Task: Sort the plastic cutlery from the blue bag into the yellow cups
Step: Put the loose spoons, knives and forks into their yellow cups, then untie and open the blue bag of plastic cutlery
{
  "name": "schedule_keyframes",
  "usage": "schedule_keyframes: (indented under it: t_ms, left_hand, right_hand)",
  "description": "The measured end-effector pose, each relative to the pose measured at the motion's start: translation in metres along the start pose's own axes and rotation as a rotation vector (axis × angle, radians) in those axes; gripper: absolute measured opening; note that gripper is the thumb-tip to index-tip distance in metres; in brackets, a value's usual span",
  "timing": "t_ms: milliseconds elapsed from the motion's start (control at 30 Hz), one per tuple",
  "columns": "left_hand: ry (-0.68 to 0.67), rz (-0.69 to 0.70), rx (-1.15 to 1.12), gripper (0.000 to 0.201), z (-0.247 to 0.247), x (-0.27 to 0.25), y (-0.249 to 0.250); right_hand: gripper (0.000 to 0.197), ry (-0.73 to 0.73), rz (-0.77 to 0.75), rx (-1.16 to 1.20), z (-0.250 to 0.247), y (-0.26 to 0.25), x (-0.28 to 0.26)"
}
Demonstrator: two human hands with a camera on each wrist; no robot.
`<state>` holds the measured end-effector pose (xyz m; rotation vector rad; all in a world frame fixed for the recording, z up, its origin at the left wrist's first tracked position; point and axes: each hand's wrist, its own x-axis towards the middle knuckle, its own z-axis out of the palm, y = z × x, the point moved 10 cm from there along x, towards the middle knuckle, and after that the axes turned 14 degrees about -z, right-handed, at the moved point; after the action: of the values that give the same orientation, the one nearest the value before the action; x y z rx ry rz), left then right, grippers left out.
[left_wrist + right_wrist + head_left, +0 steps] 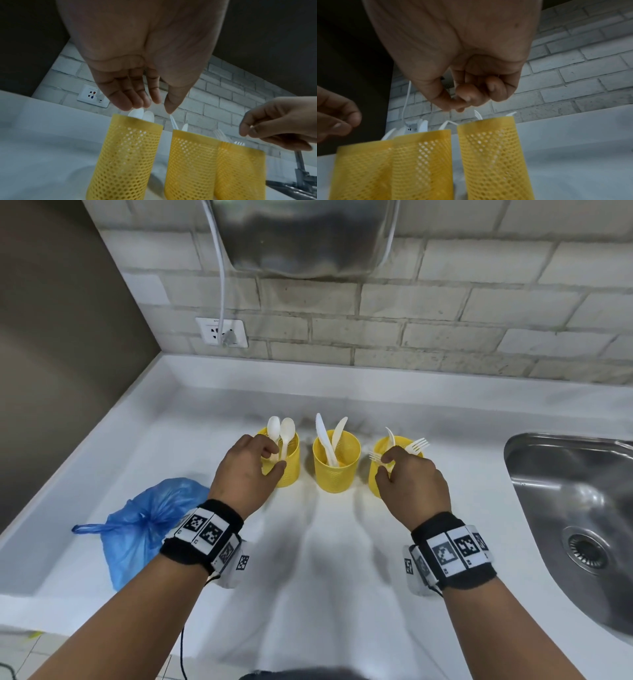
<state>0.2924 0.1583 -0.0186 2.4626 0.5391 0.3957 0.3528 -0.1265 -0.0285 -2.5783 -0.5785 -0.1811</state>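
Forks (pixel 416 445) stand in cup (pixel 376 484) under right hand (pixel 412 481).

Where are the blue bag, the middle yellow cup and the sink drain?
blue bag (pixel 137 529): head view, crumpled body.
middle yellow cup (pixel 334 475): head view, front wall.
sink drain (pixel 586 550): head view, strainer middle.

Cups (pixel 337 470): yellow, perforated mesh walls, plain band at rim. Cutlery (pixel 287 429): white to cream. Bag (pixel 144 525): translucent blue. Counter (pixel 325 559): white. Wall (pixel 445 313): pale grey brick pattern. Sink (pixel 561 484): silver. Wristbands (pixel 202 532): black, black-and-white square codes.
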Motion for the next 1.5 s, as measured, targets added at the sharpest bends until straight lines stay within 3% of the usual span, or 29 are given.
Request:
schedule_keyframes:
  t_ms: [133, 267, 400, 533, 600, 667, 767, 867, 933, 1100, 1267, 1500]
  left_hand:
    - [-0.003, 0.053, -0.063, 0.026, -0.013, -0.035, 0.006]
    - [-0.017, 0.031, -0.087, 0.03, -0.023, -0.068, -0.014]
    - [0.045, -0.036, -0.043, 0.035, -0.028, -0.088, -0.053]
    - [0.135, -0.037, 0.031, 0.035, -0.037, -0.101, -0.091]
    - [0.186, -0.058, 0.064, 0.049, -0.043, -0.106, -0.101]
    - [0.2, -0.166, 0.048, 0.063, -0.045, -0.105, -0.118]
    - [0.063, -0.44, -0.092, 0.067, -0.034, -0.094, -0.164]
    - [-0.107, -0.575, -0.345, 0.061, -0.021, -0.081, -0.18]
    - [-0.169, -0.605, -0.431, 0.054, -0.016, -0.073, -0.183]
    - [-0.298, -0.625, -0.44, 0.06, -0.01, -0.071, -0.211]
    - [-0.289, -0.675, -0.386, 0.051, -0.032, -0.082, -0.241]
    - [-0.227, -0.603, -0.294, 0.033, -0.067, -0.074, -0.237]
  right_hand:
    - [0.011, 0.1, -0.104, 0.076, -0.011, -0.024, -0.012]
    - [0.008, 0.07, -0.204, 0.204, 0.002, -0.054, -0.024]
    - [0.008, -0.067, -0.247, 0.273, 0.034, -0.073, -0.037]
    - [0.024, -0.223, -0.264, 0.336, 0.078, -0.094, -0.048]
    - [0.037, -0.318, -0.262, 0.354, 0.097, -0.105, -0.048]
    - [0.048, -0.384, -0.248, 0.38, 0.112, -0.116, -0.044]
    - [0.064, -0.444, -0.197, 0.487, 0.132, -0.135, -0.036]
    - [0.078, -0.497, -0.181, 0.517, 0.149, -0.153, -0.03]
    - [0.078, -0.51, -0.2, 0.543, 0.157, -0.167, -0.027]
    - [0.074, -0.524, -0.205, 0.58, 0.184, -0.192, -0.031]
    - [0.074, -0.564, -0.232, 0.572, 0.209, -0.219, -0.043]
    - [0.071, -0.514, -0.287, 0.576, 0.209, -0.252, -0.026]
